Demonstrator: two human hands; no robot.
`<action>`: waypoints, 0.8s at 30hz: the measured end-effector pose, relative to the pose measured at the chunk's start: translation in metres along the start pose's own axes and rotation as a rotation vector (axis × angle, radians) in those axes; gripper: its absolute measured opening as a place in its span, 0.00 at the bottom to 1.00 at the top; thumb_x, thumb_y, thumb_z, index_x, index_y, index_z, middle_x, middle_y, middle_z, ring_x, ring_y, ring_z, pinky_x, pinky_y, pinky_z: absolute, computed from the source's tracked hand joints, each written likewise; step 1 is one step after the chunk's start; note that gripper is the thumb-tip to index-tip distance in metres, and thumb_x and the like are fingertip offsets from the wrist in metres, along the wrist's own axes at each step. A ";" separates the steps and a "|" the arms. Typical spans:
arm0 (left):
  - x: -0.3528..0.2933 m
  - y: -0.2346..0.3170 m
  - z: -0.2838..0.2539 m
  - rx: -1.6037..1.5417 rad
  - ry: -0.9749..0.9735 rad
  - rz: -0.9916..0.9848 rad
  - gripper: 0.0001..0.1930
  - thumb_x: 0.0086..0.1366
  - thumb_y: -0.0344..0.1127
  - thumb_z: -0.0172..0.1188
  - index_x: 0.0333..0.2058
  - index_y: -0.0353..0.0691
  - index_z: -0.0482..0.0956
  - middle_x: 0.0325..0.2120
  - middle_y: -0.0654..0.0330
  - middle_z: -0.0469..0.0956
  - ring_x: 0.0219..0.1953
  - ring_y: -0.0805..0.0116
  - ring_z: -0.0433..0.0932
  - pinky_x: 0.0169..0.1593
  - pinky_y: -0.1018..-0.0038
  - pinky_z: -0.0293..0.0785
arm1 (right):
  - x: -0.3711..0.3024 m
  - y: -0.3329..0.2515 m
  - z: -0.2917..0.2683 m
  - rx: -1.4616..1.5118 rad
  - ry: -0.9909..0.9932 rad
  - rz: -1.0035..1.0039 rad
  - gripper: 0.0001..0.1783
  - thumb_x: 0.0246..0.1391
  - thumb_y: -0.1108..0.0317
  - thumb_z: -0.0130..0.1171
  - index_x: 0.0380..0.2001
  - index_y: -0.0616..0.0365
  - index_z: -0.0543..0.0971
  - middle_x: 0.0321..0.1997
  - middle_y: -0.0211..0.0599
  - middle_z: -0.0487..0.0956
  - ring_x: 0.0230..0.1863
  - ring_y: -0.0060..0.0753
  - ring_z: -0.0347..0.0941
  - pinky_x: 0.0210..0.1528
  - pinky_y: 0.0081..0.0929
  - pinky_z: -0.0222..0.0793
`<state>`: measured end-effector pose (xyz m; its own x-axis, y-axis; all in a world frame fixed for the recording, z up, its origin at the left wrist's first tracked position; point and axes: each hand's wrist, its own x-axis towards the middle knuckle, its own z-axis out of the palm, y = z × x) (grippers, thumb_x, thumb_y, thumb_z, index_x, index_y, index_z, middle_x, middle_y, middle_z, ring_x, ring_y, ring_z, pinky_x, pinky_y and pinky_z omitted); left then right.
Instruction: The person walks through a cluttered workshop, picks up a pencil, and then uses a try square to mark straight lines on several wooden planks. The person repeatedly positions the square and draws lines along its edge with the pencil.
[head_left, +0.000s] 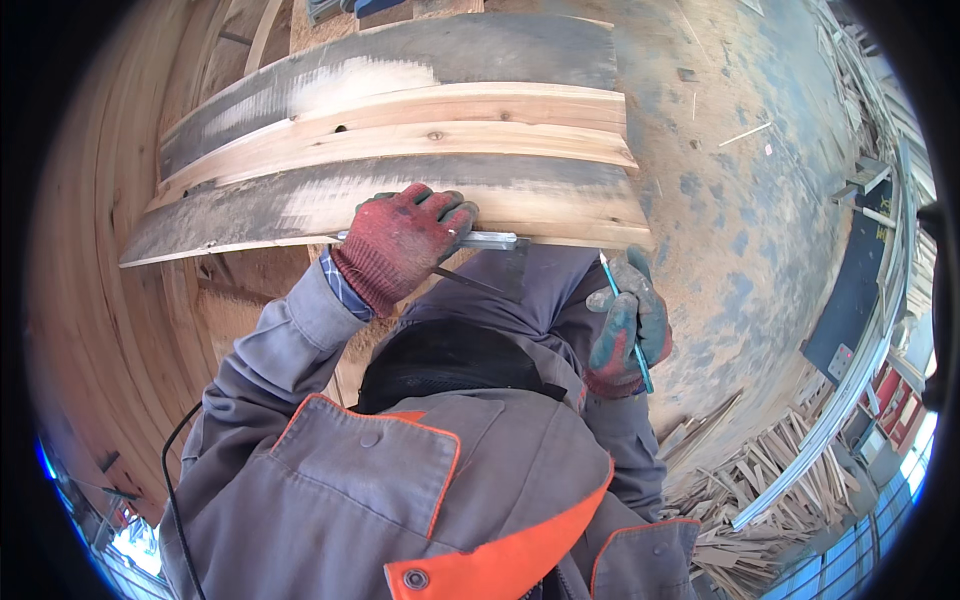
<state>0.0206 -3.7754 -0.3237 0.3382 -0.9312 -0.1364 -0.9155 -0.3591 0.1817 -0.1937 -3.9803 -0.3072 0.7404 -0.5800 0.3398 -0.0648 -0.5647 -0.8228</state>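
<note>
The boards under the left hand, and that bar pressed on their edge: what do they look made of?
The boards look like rough-sawn wood: visible grain, knots, pale fresh strips beside grey weathered faces, no finish. The bar under the left hand looks like bare metal, silvery with a dull sheen, probably a ruler or square. The pencil in the right hand seems blue-painted.
</note>
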 end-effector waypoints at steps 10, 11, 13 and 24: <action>0.002 0.000 -0.005 -0.030 0.004 0.016 0.18 0.63 0.40 0.58 0.53 0.48 0.78 0.48 0.62 0.80 0.49 0.63 0.81 0.40 0.65 0.84 | 0.007 0.022 -0.002 -0.036 -0.131 -0.117 0.16 0.68 0.62 0.54 0.41 0.66 0.83 0.29 0.46 0.86 0.33 0.39 0.85 0.68 0.60 0.67; 0.002 -0.001 -0.006 -0.033 -0.001 0.015 0.19 0.63 0.41 0.59 0.52 0.48 0.78 0.48 0.62 0.80 0.49 0.62 0.81 0.40 0.65 0.84 | 0.006 0.022 -0.001 -0.047 -0.131 -0.112 0.17 0.67 0.61 0.55 0.41 0.65 0.83 0.29 0.45 0.86 0.33 0.40 0.85 0.68 0.60 0.68; 0.002 -0.001 -0.006 -0.025 -0.005 0.017 0.20 0.61 0.42 0.61 0.52 0.48 0.79 0.49 0.62 0.81 0.49 0.62 0.81 0.42 0.67 0.84 | 0.004 0.024 0.000 -0.071 -0.129 -0.097 0.19 0.67 0.57 0.57 0.41 0.65 0.83 0.30 0.45 0.86 0.34 0.42 0.85 0.67 0.60 0.68; 0.003 0.001 -0.010 0.025 -0.070 -0.006 0.22 0.58 0.42 0.64 0.53 0.50 0.81 0.54 0.62 0.81 0.53 0.62 0.81 0.50 0.70 0.82 | -0.006 0.032 -0.001 -0.116 -0.131 -0.074 0.25 0.61 0.47 0.63 0.42 0.63 0.84 0.37 0.44 0.86 0.40 0.46 0.85 0.60 0.54 0.75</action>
<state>0.0232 -3.7791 -0.3142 0.3285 -0.9218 -0.2057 -0.9188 -0.3624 0.1565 -0.2003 -3.9954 -0.3351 0.8263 -0.4571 0.3292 -0.0779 -0.6715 -0.7369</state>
